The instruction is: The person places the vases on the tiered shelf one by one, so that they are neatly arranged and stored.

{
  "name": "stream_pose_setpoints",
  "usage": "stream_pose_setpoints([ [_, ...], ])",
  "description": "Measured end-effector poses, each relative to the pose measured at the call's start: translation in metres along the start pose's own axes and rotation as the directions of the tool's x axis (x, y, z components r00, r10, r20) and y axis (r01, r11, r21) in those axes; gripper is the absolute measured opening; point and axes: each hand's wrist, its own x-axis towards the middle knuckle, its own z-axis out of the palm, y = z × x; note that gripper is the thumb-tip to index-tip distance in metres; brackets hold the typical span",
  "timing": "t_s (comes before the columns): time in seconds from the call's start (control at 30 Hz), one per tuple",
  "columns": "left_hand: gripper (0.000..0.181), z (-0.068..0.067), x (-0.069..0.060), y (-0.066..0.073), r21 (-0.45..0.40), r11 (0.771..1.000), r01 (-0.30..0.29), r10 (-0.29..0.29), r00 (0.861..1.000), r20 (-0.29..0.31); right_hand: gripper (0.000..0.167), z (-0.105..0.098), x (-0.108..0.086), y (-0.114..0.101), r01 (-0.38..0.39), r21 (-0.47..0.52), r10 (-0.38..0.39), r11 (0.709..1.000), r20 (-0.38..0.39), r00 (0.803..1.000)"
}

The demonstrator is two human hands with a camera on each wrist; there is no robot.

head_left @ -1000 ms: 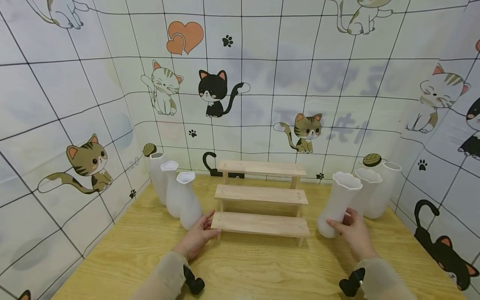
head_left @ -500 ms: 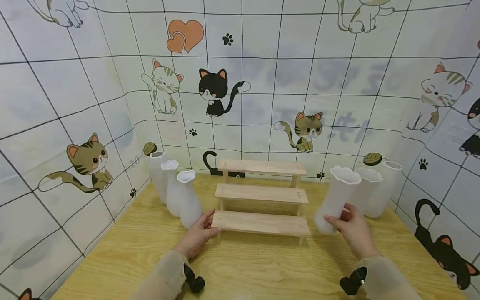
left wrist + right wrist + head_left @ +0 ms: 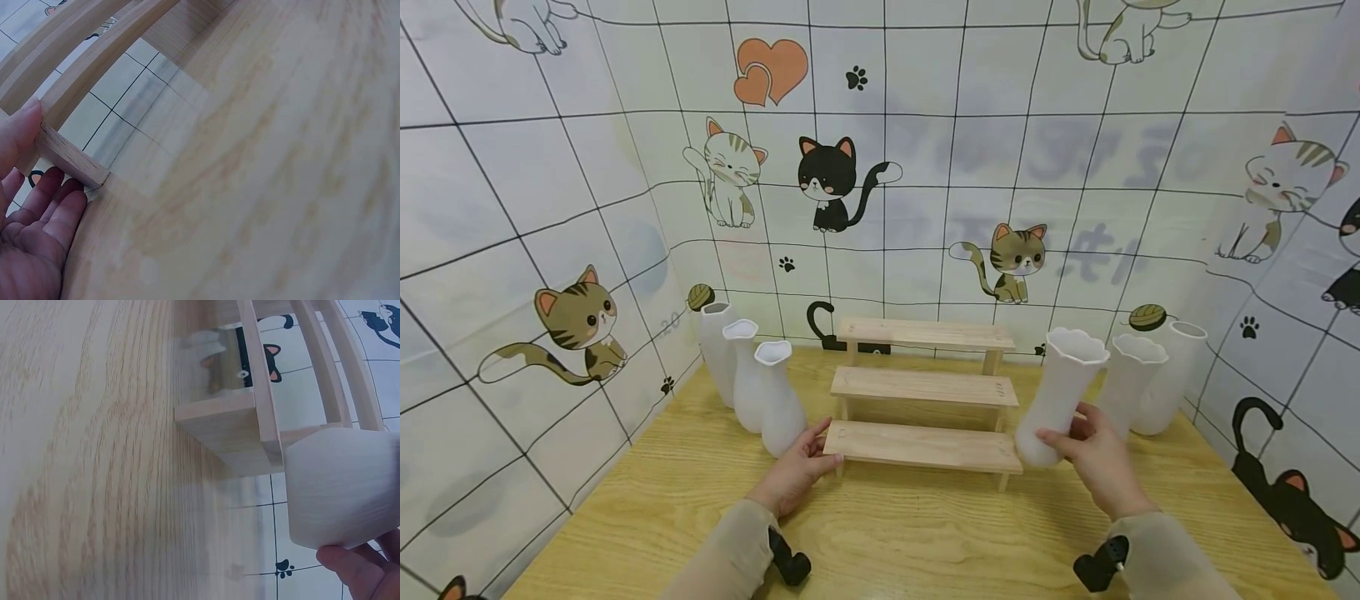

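The right hand (image 3: pixel 1101 462) grips a tilted white scalloped-rim vase (image 3: pixel 1070 371), its depths hidden. Just left of those fingers ends a 3-step wooden stand (image 3: pixel 923 444), its opposite lower edge pinched by the left hand (image 3: pixel 792 477). Beyond the left fingers stand 3 white vases (image 3: pixel 782 417), beyond the right 2 more (image 3: pixel 1135 383); tabletop (image 3: pixel 917 542) stretches between.

1. A yellowish, wood-grained table (image 3: pixel 917 537) served as the base for a three-tiered stand (image 3: pixel 925 386) of pale wood, its steps rising from front to back.
2. Left of the stand, three white vases (image 3: pixel 747 379) stood close together in a slanting row.
3. Two more white vases (image 3: pixel 1174 379) stood on the right, toward the table's rear corner.
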Motion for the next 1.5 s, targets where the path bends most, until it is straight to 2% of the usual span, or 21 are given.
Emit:
stream_pose_setpoints([
  [0.6,0.08,0.0,0.0,0.001,0.007,1.0,0.004,-0.004,1.0,0.0,0.094,0.013,-0.002,-0.016,0.021,0.022,-0.022,1.0,0.028,0.999],
  [1.03,0.085,-0.003,0.001,-0.003,0.013,1.0,0.003,-0.003,1.0,0.015,0.094,0.027,0.001,-0.023,0.031,0.043,-0.033,0.999,0.052,0.998],
  [1.5,0.081,-0.001,0.001,-0.002,0.006,1.0,-0.004,0.004,1.0,0.007,0.09,0.041,0.007,-0.027,0.036,0.059,-0.04,0.998,0.074,0.996],
])
